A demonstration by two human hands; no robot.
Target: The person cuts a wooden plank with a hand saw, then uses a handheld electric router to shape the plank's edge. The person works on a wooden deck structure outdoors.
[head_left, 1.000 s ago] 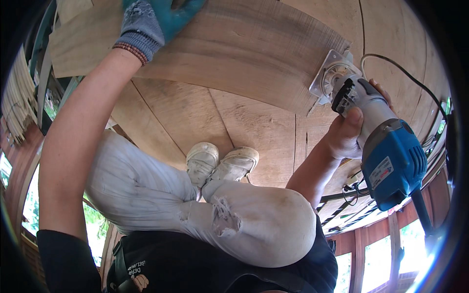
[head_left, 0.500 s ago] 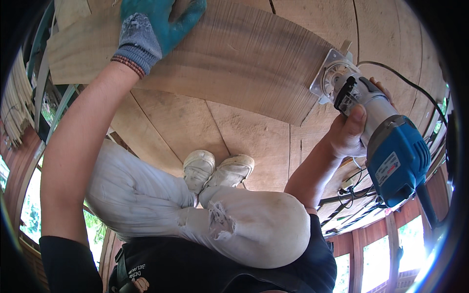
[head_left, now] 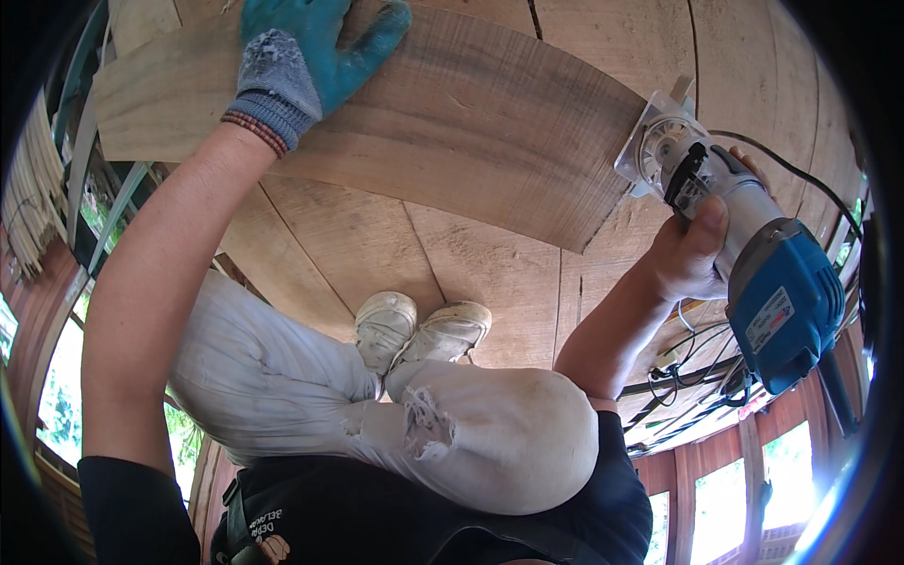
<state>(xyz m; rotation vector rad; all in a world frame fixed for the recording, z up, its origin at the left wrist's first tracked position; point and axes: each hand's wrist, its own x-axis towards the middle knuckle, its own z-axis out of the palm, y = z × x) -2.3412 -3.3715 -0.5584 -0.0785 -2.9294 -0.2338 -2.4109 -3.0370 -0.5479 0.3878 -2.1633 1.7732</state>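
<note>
Plank floor (head_left: 471,273), gloved left hand (head_left: 301,52) flat on board (head_left: 452,122), right hand (head_left: 692,250) fingers clamped round trim router (head_left: 744,245)

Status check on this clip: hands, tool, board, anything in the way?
Left hand, gloved, flat on the wooden board. Right hand grips blue trim router, base at board's right end. Power cord trails behind; nothing blocking.

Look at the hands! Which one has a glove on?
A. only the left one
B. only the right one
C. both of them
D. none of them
A: the left hand, pressed flat on the wooden board, wears a teal and grey glove, while the right hand is bare as it grips the blue and silver power tool at the board's end.
</note>
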